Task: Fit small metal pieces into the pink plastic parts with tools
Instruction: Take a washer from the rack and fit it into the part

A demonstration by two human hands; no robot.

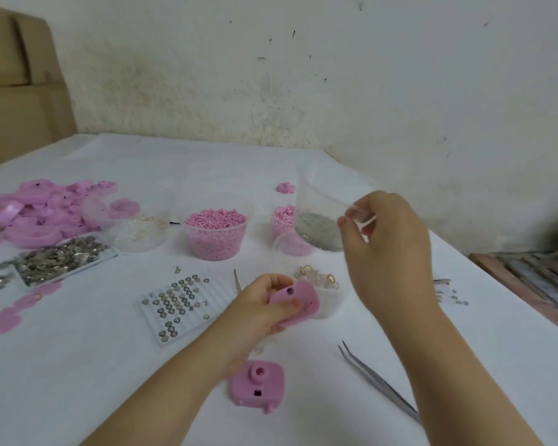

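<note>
Head view: on the white table (pixel 78 375), the right hand (pixel 388 249) pinches the rim of a tilted clear cup (pixel 316 197), with grey metal pieces (pixel 319 231) pooled at its low side. The left hand (pixel 258 312) grips a pink plastic part (pixel 298 300); a second pink part (pixel 257 384) lies just below it, near the tweezers (pixel 379 381). A round tub (pixel 216 249) is heaped with pink granules (pixel 216 217), and a partly hidden cup (pixel 276 225) beside it holds pink chips. A clear tub (pixel 132 244) has clear bits with gold rings. A flat tray (pixel 109 252) carries loose metal scraps, a ribbed tray (pixel 211 283) holds rows of round metal discs (pixel 174 304). Pink parts (pixel 42 207) are piled far left
</note>
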